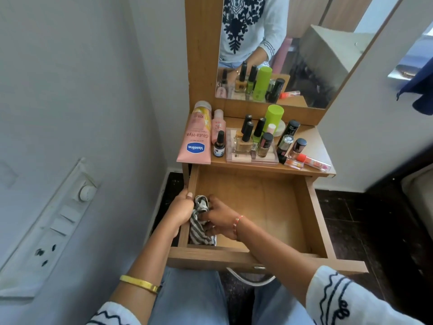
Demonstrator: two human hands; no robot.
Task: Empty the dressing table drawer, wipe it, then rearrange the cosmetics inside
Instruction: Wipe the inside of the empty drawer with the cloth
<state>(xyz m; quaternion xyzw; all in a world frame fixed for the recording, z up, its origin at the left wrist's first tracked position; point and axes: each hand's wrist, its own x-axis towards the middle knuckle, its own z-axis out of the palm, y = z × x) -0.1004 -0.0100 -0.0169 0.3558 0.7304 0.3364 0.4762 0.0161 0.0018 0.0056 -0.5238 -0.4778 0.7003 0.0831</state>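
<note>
The wooden drawer [302, 202] of the dressing table stands pulled out, its floor bare apart from a grey-and-white striped cloth [199, 221] bunched in the near left corner. The left hand [181, 208] curls over the drawer's left wall, its grip wrapped on the wood, the thumb beside the cloth. The right hand [220, 219] is inside the drawer with its fingers closed on the cloth, pressing it against the left wall. The cosmetics sit on the tabletop [314, 139] above: a pink Vaseline tube [195, 137] lying at the left, a small pink bottle [218, 125] next to it, nail polish bottles [250, 137] clustered on a clear tray [253, 158], a green-capped bottle [273, 114] behind them, and lip gloss tubes [311, 161] at the right edge. A mirror [304, 55] rises behind the tabletop.
</note>
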